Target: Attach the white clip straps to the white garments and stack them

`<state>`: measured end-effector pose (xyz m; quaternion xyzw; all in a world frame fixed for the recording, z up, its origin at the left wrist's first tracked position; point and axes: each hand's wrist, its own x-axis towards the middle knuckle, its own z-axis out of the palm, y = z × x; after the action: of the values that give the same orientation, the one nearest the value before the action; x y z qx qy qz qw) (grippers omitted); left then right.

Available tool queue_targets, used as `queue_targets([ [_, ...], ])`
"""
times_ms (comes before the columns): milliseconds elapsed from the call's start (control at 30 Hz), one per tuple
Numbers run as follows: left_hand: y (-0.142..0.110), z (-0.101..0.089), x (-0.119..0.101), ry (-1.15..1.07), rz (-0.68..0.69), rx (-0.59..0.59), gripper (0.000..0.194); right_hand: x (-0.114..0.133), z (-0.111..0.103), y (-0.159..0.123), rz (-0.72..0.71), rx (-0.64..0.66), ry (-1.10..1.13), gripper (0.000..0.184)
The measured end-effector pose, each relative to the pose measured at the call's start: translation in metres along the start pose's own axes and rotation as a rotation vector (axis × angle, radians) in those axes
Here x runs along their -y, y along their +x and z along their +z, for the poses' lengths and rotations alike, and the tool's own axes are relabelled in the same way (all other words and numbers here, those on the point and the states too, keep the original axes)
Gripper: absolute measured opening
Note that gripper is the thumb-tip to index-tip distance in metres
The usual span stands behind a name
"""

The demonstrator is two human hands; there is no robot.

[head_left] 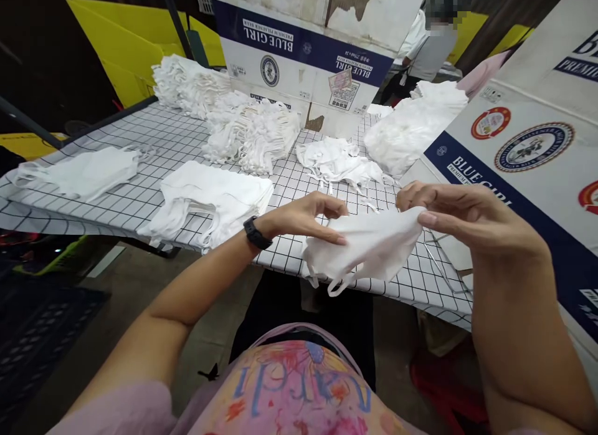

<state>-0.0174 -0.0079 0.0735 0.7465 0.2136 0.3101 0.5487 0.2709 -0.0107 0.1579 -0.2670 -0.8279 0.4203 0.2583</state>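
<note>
A white cloth piece with thin strap loops (369,245) hangs over the table's front edge between my hands. My right hand (460,214) pinches its upper right corner between thumb and fingers. At its left side, my left hand (313,218) grips the cloth, thumb on the front face and fingertips partly behind the upper edge. A neat stack of similar white cloth pieces (219,189) lies left of my left hand, straps toward me. Beyond the held piece is a loose heap of white pieces (343,161).
More white pieces are piled at the back (255,133), and a flat one (88,170) lies far left. Printed cardboard boxes (299,67) stand behind and at right (527,111). A filled clear bag (411,126) sits between them. Another person (430,48) is in the background.
</note>
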Motion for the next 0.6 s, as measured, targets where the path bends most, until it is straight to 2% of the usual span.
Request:
queue_targets([
  [100,-0.018,-0.018,0.006,0.015,-0.044,-0.065,0.033,-0.003,-0.015,-0.008,-0.01,-0.066,0.007,0.013],
  [233,-0.038,-0.039,0.009,0.068,-0.078,-0.156,0.031,-0.007,-0.027,-0.015,0.117,-0.196,-0.035,0.024],
  [367,-0.051,-0.059,0.0,0.192,-0.095,-0.231,0.027,-0.016,-0.043,-0.022,0.22,-0.323,-0.122,0.033],
  [433,-0.056,-0.068,-0.005,0.274,-0.087,-0.262,0.027,-0.023,-0.054,-0.027,0.232,-0.345,-0.186,0.034],
  [600,-0.058,-0.084,-0.014,0.535,-0.082,-0.308,0.026,-0.037,-0.074,-0.037,0.281,-0.304,-0.304,0.031],
])
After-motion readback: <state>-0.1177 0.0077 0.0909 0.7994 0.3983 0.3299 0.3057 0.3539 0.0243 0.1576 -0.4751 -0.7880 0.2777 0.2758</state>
